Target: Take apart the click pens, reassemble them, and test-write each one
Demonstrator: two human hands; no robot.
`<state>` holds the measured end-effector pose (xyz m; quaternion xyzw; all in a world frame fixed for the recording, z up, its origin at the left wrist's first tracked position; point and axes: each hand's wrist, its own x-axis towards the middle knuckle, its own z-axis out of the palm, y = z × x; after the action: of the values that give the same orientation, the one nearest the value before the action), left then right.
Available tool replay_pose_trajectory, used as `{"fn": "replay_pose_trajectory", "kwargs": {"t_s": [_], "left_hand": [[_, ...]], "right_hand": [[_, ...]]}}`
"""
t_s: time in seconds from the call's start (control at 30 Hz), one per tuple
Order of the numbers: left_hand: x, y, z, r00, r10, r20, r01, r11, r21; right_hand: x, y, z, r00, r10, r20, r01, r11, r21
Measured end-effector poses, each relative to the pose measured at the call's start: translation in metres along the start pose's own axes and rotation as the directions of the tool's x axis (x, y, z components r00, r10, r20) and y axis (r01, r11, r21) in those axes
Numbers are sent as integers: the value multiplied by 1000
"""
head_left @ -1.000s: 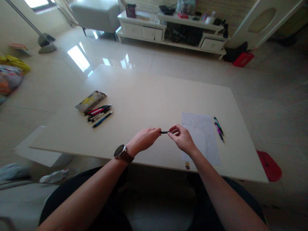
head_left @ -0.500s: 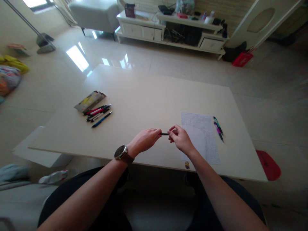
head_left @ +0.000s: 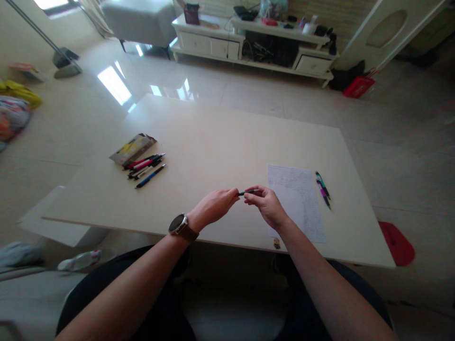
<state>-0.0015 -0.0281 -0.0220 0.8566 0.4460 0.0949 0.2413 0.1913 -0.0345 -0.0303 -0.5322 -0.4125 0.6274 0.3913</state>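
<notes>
A thin dark pen (head_left: 246, 192) is held between my two hands above the front part of the white table (head_left: 227, 147). My left hand (head_left: 217, 206), with a watch (head_left: 178, 224) on its wrist, is closed round one end. Fingers and thumb of my right hand (head_left: 265, 202) pinch the other end, partly hiding it. Beneath my right hand and forearm lies a sheet of paper (head_left: 313, 208) with lines of writing. Right of the sheet rest a green and black pen (head_left: 322, 183) and a purple and black pen (head_left: 323, 194).
At the table's left lie a yellow and grey box (head_left: 132, 149), several pens (head_left: 144, 166) and a blue pen (head_left: 150, 177). A small cartoon sticker (head_left: 276, 243) is at the front edge. Beyond the table stands a white TV cabinet (head_left: 209, 43).
My right hand's fingers have shifted along the pen, and its right end now tilts up a little. My left hand has hardly moved.
</notes>
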Motion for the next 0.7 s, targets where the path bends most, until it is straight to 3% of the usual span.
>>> {"fn": "replay_pose_trajectory", "kwargs": {"t_s": [0.27,0.37,0.5,0.6,0.7], "left_hand": [[1,1,2,995,-93,-30,89,990,-106],[0,1,3,994,-106,-26,103,989,-102],[-1,-9,6,991,-117,-68,113,992,-60],[-1,-25,7,975,-200,-94,200,980,-16],[-2,-42,8,945,-310,-105,316,948,44]], "right_hand": [[-2,10,19,999,14,-46,2,944,331],[-1,12,19,995,-44,-90,71,941,330],[4,11,11,966,-94,-240,163,944,286],[7,10,4,949,-83,-304,170,947,274],[8,11,1,952,-83,-296,159,956,245]]}}
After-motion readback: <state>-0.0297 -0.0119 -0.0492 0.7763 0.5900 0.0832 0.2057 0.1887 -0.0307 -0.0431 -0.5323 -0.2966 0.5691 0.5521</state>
